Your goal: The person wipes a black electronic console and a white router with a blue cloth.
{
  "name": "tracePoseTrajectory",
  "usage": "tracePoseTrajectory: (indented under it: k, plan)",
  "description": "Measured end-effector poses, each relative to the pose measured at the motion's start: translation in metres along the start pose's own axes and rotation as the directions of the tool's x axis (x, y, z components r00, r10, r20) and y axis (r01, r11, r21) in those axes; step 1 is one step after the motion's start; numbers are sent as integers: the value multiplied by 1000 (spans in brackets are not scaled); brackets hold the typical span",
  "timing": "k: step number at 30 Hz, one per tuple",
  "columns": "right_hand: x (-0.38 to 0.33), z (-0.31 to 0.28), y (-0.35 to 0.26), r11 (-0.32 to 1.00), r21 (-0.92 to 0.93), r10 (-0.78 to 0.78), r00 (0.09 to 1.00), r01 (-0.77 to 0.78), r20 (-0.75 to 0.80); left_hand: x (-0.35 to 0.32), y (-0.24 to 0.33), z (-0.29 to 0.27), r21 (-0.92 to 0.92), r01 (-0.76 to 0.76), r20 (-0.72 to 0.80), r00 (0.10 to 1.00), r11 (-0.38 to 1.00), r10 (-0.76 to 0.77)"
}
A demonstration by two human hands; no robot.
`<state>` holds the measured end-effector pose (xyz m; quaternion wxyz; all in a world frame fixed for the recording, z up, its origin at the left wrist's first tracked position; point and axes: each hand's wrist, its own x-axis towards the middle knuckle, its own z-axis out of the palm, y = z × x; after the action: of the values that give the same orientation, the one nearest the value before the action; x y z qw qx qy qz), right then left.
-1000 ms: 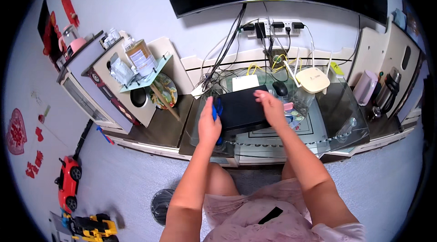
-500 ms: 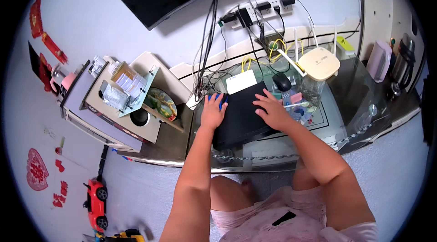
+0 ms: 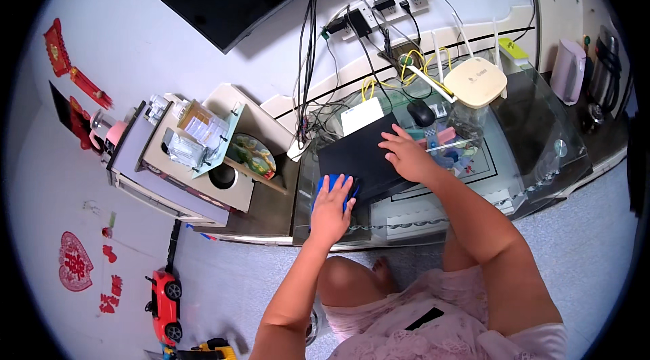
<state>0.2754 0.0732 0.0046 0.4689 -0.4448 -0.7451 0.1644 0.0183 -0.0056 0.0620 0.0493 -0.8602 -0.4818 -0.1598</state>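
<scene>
A flat black box [image 3: 369,165] lies slantwise on the glass-topped stand [image 3: 399,214]. My left hand [image 3: 330,214] is at its near left corner, fingers stretched over a bright blue cloth [image 3: 316,197] with a dark edge, pressing it against the box. Most of the cloth is hidden under the palm. My right hand [image 3: 409,157] rests with spread fingers on the right edge of the box and holds nothing. Just beyond the box are a white box-shaped device [image 3: 361,116] and a black computer mouse [image 3: 421,113]. Small colourful items [image 3: 447,136] lie to the right of my right hand.
A cream router [image 3: 475,82] with upright antennas stands at the back right, near yellow cables. Black cords [image 3: 308,69] hang from a wall power strip [image 3: 389,11]. A crowded shelf unit [image 3: 196,177] stands left. A lilac jug [image 3: 567,72] and a steel kettle [image 3: 604,75] are far right.
My left hand has slid the blue cloth from the far left corner of the box toward its near left corner. My right hand stays at the right edge. The view has shifted slightly.
</scene>
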Motion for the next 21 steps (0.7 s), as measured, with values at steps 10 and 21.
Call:
tracePoseTrajectory:
  k: [10,21]
  plan:
    - [-4,3,0,998,-59,-26,999,25,-22,79,-58,34,-24,29,-34,999,999,-30]
    - [2,2,-6,996,-90,-30,999,28,-27,97,-69,45,26,95,-83,992,995,-93]
